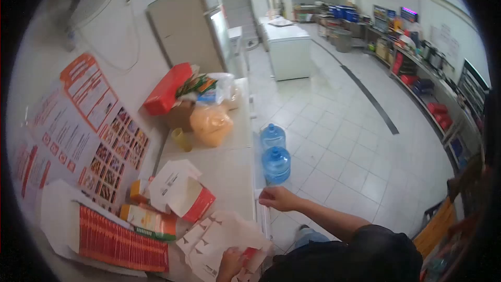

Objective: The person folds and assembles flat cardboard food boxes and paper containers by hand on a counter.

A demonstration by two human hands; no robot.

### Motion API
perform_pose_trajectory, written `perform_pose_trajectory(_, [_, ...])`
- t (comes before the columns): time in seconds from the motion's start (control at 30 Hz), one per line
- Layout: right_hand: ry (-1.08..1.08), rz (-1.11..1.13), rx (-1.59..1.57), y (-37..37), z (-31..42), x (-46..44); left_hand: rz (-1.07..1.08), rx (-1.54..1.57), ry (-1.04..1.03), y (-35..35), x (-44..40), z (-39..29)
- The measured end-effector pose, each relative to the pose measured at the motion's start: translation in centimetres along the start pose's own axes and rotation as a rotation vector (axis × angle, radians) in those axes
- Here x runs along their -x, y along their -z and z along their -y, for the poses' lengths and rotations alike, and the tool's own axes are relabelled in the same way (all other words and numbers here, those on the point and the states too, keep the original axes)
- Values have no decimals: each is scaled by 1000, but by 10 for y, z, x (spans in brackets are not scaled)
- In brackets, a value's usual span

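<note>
My left hand (229,263) is at the bottom centre, over flat white cardboard pieces (216,243) on the white counter (229,172). Its fingers touch a small red-and-white piece of card (250,256); the grip is partly hidden. Beyond the counter's right edge is my right hand (275,198), its fingers curled together near the edge, and what they hold, if anything, is too small to tell. An open red-and-white box (180,190) stands past the flat cardboard. Many folded red-and-white cartons (122,240) stand in a row at the left.
Two blue water bottles (275,164) stand on the floor beside the counter. Plastic bags (211,122), a red box (168,89) and a yellow cup (181,139) sit farther along it. A white chest (289,57) and shelves (417,81) are beyond.
</note>
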State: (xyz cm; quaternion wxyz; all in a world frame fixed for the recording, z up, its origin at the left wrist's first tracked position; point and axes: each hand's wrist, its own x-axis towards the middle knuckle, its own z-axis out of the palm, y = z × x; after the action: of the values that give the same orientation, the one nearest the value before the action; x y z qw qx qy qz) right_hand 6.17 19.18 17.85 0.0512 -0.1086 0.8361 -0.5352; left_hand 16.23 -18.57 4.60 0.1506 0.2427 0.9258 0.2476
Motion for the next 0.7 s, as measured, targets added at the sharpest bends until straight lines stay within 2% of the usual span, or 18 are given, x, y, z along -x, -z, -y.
perform_pose_trajectory(0.07, [-22,-117,13,6,6,44,125,109,121,40,-3,-22])
perform_pose_trajectory(0.17, [-18,-214,-20,5,25,103,-117,214,124,91,7,-60])
perform_pose_trajectory(0.23, [74,-281,-1,-4,51,138,-169,535,13,129,11,-117])
perform_pose_trajectory(0.27, [141,-262,17,-9,64,154,-191,696,-43,141,4,-142])
perform_pose_trajectory(0.33, [531,-314,14,-24,81,172,-207,948,-24,139,-8,-180])
perform_pose_trajectory(0.43, [718,-294,157,-27,118,201,-273,1331,6,128,-22,-265])
perform_pose_trajectory(0.47, [746,-416,291,-30,113,207,-300,1457,15,123,-24,-291])
perform_pose_trajectory(0.57, [578,-644,205,-20,94,237,-232,1599,148,90,-28,-325])
perform_pose_trajectory(0.6, [526,-710,190,-13,100,252,-134,1598,73,77,-23,-332])
perform_pose_trajectory(0.7, [493,-843,343,1,109,299,-19,1367,-163,44,-4,-351])
